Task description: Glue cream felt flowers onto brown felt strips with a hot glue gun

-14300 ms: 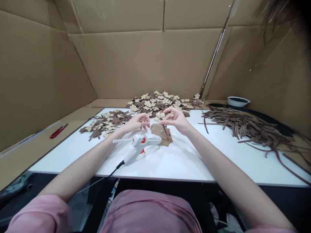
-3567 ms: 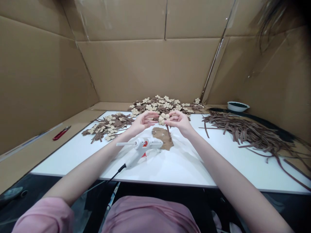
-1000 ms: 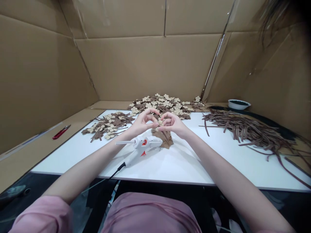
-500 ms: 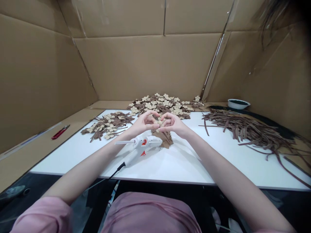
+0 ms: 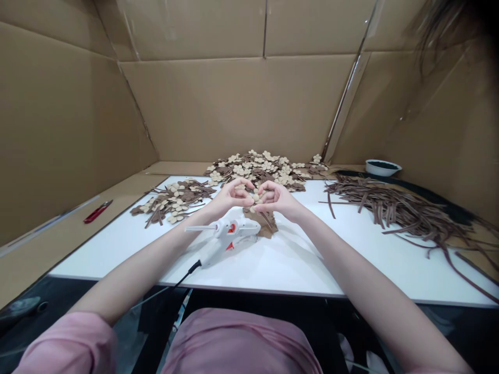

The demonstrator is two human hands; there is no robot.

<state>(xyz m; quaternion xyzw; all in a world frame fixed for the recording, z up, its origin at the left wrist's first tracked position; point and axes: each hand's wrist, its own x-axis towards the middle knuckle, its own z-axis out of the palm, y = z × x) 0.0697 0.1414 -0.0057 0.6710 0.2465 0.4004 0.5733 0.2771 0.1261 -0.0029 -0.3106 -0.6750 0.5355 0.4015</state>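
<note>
Between my two hands is a cream flower cutout [image 5: 256, 198] with rounded petals, raised over the middle of the white board. My left hand [image 5: 235, 195] pinches its left side with thumb and fingers. From the other side my right hand [image 5: 281, 201] grips it, and a thin brown strip [image 5: 266, 220] shows just below those fingers. Beneath the hands lies a ragged brown piece [image 5: 268, 228], partly covered. A white hot glue gun [image 5: 226, 234] with an orange trigger rests on the board below my left hand, its nozzle end near the brown piece.
Behind my hands is a heap of cream and brown flower cutouts [image 5: 265, 166]. A smaller pile of stemmed flowers [image 5: 177, 200] lies left, brown strips [image 5: 390, 205] right. A red cutter [image 5: 97, 212] and a white bowl [image 5: 383, 168] sit near the sides. Cardboard walls [image 5: 234, 109] enclose the board.
Almost nothing differs. Both hands stay in place on the flower, with only a very slight shift of the fingers.
</note>
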